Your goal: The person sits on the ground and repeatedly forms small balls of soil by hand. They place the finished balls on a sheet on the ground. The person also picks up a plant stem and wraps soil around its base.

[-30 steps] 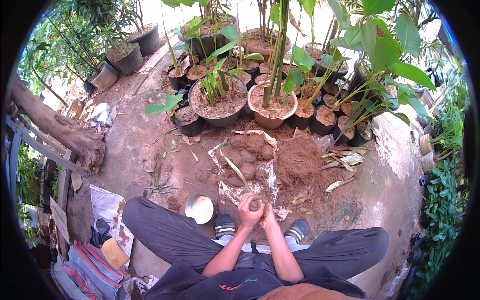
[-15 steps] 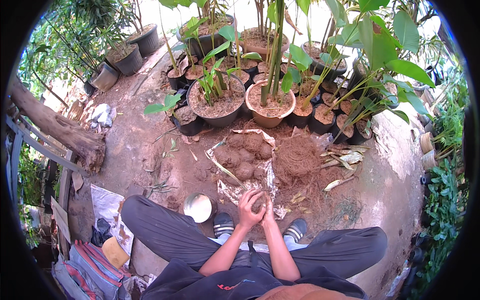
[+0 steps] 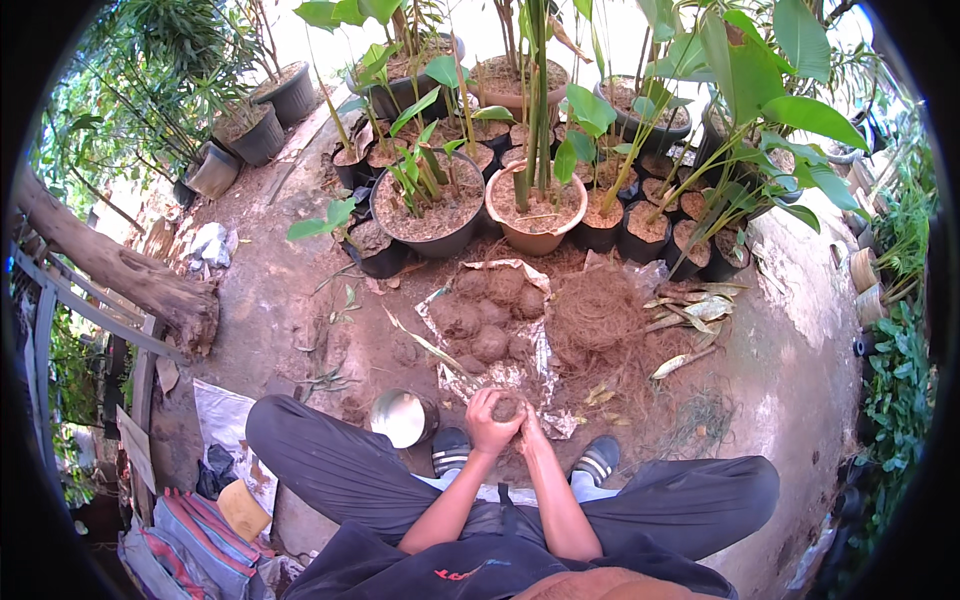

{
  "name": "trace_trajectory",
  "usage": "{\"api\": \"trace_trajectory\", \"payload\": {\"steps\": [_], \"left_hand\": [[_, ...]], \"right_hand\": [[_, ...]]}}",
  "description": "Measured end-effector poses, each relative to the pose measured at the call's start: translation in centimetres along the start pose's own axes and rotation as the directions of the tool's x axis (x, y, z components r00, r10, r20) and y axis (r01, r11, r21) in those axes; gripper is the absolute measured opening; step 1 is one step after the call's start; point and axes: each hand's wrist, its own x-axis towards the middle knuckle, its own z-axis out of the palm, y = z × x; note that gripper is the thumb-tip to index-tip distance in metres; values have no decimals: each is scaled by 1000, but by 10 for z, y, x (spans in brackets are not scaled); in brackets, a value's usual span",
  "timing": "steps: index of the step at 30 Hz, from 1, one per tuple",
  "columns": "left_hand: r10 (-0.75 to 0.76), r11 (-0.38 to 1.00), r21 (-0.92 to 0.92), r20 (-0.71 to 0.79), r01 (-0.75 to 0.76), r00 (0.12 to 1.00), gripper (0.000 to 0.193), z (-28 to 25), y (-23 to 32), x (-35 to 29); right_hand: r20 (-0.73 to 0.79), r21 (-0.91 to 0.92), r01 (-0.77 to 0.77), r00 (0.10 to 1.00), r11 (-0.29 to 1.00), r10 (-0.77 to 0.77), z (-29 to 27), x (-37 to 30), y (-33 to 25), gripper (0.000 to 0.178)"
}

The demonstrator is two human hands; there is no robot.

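Observation:
Between my feet, my left hand (image 3: 488,428) and my right hand (image 3: 533,430) are cupped together around a brown soil-and-fibre ball (image 3: 506,408). The ball's top shows between my thumbs and fingers; its underside is hidden by my palms. Just beyond my hands lies a crumpled whitish sheet (image 3: 510,377), smeared with soil. Several similar brown balls (image 3: 489,345) sit close together on it. A loose heap of brown fibre (image 3: 592,310) lies right of the sheet. To the left of my hands stands a round pail (image 3: 403,418) with a pale inside.
Potted plants (image 3: 430,205) and several small black grow bags (image 3: 645,232) line the far side. Dry leaves (image 3: 695,318) lie at the right. A log (image 3: 120,260) and a striped bag (image 3: 190,545) are at the left. My sandals (image 3: 597,458) flank my hands.
My left fingers have shifted around the ball, so more of its top shows. Both hands stay cupped on it, slightly left of before. The whole view has tilted a little.

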Motion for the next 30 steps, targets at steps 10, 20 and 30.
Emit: {"api": "trace_trajectory", "payload": {"steps": [10,20,30], "left_hand": [[-59,996,-75,-43,55,997,20,8,0,3],[77,995,-53,-46,-80,996,13,-4,15,11],[-57,965,-259,-23,49,998,43,-3,22,8]], "right_hand": [[88,-115,161,985,980,-151,0,5,0,29],[131,-9,104,986,995,-102,0,5,1,27],[5,-74,238,971,968,-238,-4,5,-14,41]]}}
